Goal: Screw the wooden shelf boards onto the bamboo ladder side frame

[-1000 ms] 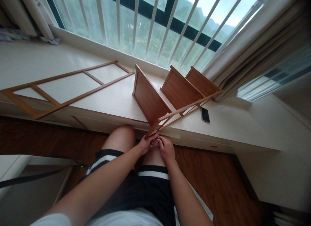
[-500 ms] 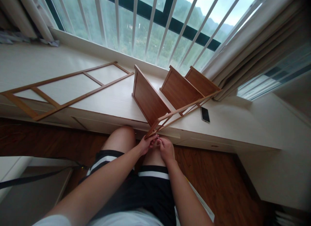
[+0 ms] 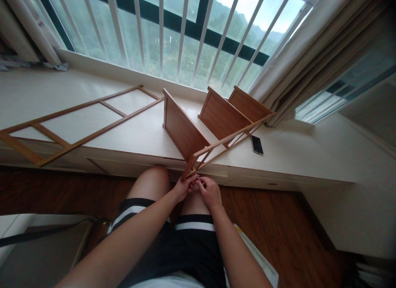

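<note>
A partly joined wooden shelf unit lies on the white window ledge [image 3: 139,131]. Several brown shelf panels [image 3: 185,125] stand up from its wooden side frame [image 3: 229,138], whose near end juts over the ledge's edge. My left hand [image 3: 184,189] is closed at that near end, its fingers curled against the wood. Close beside it, my right hand [image 3: 210,193] pinches a small thin pale thing, too small to name, pointing toward the left fingers. A second ladder-like wooden frame [image 3: 99,133] lies flat to the left on the ledge.
A dark phone [image 3: 256,145] lies right of the shelf unit. Beige curtains [image 3: 297,53] hang at both sides of the barred window. Cabinet fronts run below the ledge. A white tray-like object [image 3: 258,253] sits on the wooden floor by my right arm.
The view has shifted slightly, so the ledge and shelf unit appear a little left and lower. Both hands stay together at the frame's end, with the right fingers slightly repositioned around the thin thing.
</note>
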### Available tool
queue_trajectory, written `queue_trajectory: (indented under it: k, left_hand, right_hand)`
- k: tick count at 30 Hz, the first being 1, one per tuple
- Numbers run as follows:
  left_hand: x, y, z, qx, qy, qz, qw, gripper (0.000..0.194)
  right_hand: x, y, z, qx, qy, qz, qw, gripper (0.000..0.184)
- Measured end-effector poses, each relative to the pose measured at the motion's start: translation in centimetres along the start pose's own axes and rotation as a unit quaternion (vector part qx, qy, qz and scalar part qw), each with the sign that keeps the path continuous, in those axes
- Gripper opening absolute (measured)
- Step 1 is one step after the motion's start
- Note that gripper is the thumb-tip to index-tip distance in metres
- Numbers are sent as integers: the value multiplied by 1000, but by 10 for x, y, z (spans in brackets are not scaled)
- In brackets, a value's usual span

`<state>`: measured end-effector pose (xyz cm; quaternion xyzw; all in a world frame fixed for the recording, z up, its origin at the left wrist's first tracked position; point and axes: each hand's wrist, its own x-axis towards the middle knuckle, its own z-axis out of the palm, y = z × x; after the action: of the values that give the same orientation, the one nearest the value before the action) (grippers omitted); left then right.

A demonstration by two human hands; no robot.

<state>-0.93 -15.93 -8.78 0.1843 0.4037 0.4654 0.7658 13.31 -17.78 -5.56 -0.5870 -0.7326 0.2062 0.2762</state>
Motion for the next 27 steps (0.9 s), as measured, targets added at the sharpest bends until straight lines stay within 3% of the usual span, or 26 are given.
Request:
queue_trajectory:
  k: [21, 27]
  left_hand:
    - [0, -2, -1, 2, -10, 0, 1000, 42]
    - [0, -2, -1, 0, -10, 3, 1000, 40]
  right_hand:
    - [-1, -2, -1, 16, 3, 1, 1000, 22]
    - [0, -7, -7, 66, 2, 40, 997, 26]
